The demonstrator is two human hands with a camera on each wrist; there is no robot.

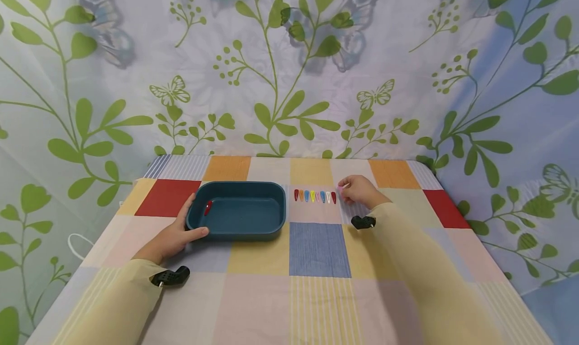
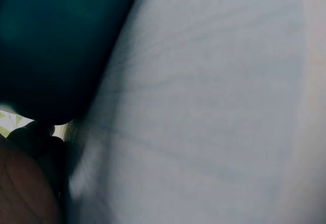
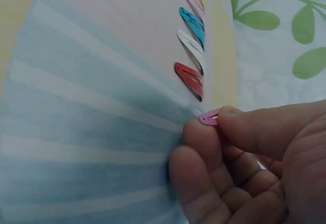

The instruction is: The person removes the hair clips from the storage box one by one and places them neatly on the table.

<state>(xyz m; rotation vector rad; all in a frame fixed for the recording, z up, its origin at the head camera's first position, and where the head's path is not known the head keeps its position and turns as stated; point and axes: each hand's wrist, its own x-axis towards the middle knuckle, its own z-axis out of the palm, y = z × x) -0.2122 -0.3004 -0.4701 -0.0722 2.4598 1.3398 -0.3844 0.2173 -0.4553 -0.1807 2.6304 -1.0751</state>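
My right hand pinches a small pink snap hair clip between thumb and index finger, close over the cloth. It is just right of a row of several snap hair clips, beside the red hair clip that ends the row. A white hair clip and a blue hair clip lie beyond it. My left hand rests against the near left corner of a dark teal tray, fingers along its left side and thumb across the front rim. Inside the tray lies one red hair clip.
A patchwork-patterned cloth covers the table. Behind it hangs a leaf-and-butterfly curtain. The clip row stands between the tray's right wall and my right hand. A white cord loops past the table's left edge.
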